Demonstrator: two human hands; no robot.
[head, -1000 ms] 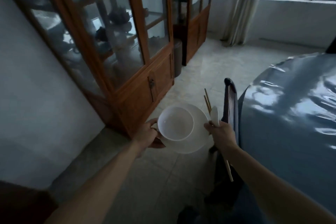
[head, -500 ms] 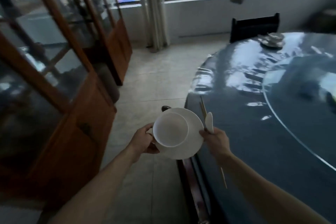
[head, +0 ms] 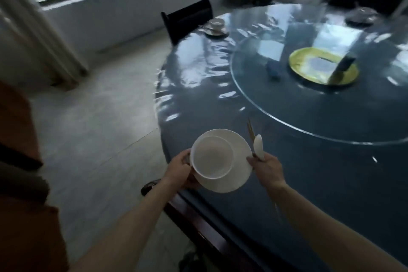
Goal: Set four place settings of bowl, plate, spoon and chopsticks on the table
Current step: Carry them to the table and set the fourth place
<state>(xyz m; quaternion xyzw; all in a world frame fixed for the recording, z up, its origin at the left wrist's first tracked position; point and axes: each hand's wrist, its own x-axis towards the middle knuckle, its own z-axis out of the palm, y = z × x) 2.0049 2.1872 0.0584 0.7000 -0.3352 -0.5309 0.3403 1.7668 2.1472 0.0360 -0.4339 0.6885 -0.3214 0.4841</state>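
Observation:
My left hand (head: 180, 169) grips the rim of a white plate (head: 237, 174) with a white bowl (head: 212, 157) standing on it, held over the near edge of the round blue table (head: 298, 161). My right hand (head: 266, 166) holds a white spoon (head: 258, 146) and a pair of chopsticks (head: 250, 130) together, and its fingers touch the plate's right rim. A place setting with a bowl on a plate (head: 216, 26) lies at the table's far left edge. Another dark setting (head: 361, 16) lies at the far right edge, blurred.
A glass turntable (head: 276, 117) covers the table's middle, carrying a yellow-green dish (head: 323, 66) and a small dark object (head: 273, 70). A dark chair (head: 187, 17) stands behind the far setting; another chair's back (head: 152, 185) is just below my hands. Tiled floor (head: 92, 128) spreads left.
My view has swung right from the wooden cabinet to the table. Both hands have carried the plate, bowl, spoon and chopsticks from beside the table to over its near edge.

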